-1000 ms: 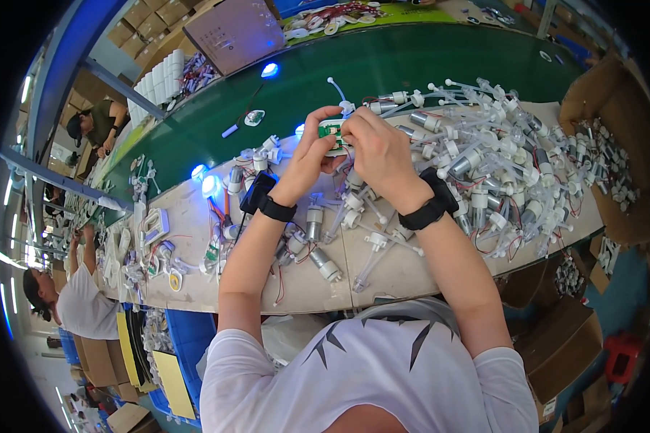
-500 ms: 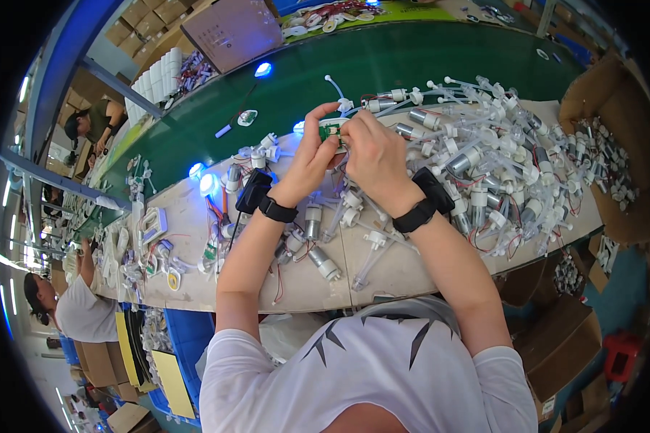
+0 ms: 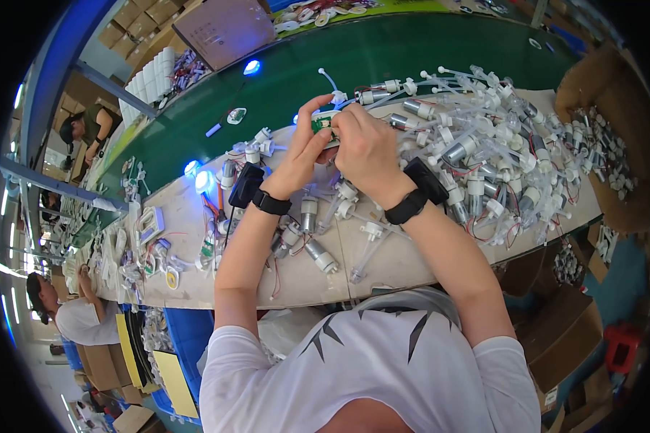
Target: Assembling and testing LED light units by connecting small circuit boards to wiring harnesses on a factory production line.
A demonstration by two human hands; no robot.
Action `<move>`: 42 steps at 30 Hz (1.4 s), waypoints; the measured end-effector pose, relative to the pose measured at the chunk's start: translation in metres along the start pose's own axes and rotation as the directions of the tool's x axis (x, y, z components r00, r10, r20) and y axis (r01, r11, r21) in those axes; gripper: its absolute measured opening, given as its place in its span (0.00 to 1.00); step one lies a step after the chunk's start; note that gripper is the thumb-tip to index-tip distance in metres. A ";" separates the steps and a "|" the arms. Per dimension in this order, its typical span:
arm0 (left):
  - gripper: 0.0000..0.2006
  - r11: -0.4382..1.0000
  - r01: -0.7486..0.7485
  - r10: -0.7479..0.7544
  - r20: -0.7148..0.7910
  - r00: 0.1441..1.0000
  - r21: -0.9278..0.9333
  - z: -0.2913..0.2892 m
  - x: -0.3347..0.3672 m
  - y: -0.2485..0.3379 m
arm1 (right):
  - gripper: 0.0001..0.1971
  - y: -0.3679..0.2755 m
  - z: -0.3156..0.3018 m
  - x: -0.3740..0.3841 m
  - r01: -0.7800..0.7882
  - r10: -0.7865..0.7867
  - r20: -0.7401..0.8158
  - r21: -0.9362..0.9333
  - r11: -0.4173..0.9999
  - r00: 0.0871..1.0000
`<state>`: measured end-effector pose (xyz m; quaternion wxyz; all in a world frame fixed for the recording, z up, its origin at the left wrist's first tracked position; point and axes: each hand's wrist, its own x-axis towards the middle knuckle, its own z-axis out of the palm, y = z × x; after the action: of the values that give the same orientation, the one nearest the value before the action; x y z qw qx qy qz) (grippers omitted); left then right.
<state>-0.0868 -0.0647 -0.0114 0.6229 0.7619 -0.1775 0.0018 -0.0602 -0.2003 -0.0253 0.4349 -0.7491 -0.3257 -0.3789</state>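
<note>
Between thumb and fingers, my left hand (image 3: 305, 148) grips a small green circuit board (image 3: 324, 124) set in a white rounded housing. My right hand (image 3: 368, 148) is closed, its fingertips pinched together at the board's right edge. Whatever sits between those right fingertips is hidden. Just behind the hands lies a white pump fitting with a pale tube (image 3: 326, 78). Under and around my wrists are several silver motors with white caps (image 3: 308, 214). A dark strap with a black block is on each wrist.
A large heap of motor pumps with clear tubes (image 3: 477, 159) covers the table's right side, beside a cardboard box (image 3: 607, 79) of similar parts. Lit blue lamps (image 3: 205, 181) lie left of my hands. Beyond runs a green conveyor belt (image 3: 412, 47). Co-workers (image 3: 87, 317) sit at the left.
Both hands have shifted slightly left with the board, which is tilted so more of its face and white housing show. My right fingers stay at its right edge.
</note>
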 end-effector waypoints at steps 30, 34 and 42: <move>0.29 0.998 0.042 -0.043 0.036 0.998 0.038 0.000 0.011 0.010 | 0.03 0.012 0.002 -0.003 -0.195 0.209 -0.113 0.128 0.972 0.971; 0.29 0.993 0.074 -0.080 0.062 0.995 0.088 -0.002 0.009 0.013 | 0.03 0.006 0.000 -0.002 -0.167 0.179 -0.095 0.124 0.978 0.979; 0.18 0.995 0.057 -0.047 -0.125 0.991 0.081 -0.001 0.010 0.024 | 0.02 0.009 0.000 0.001 -0.223 0.269 -0.127 0.294 0.930 0.955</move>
<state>-0.0840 -0.0706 0.0133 0.5996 0.7904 -0.1188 0.0400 -0.0520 -0.2034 -0.0280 0.6047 -0.6820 -0.2417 -0.3329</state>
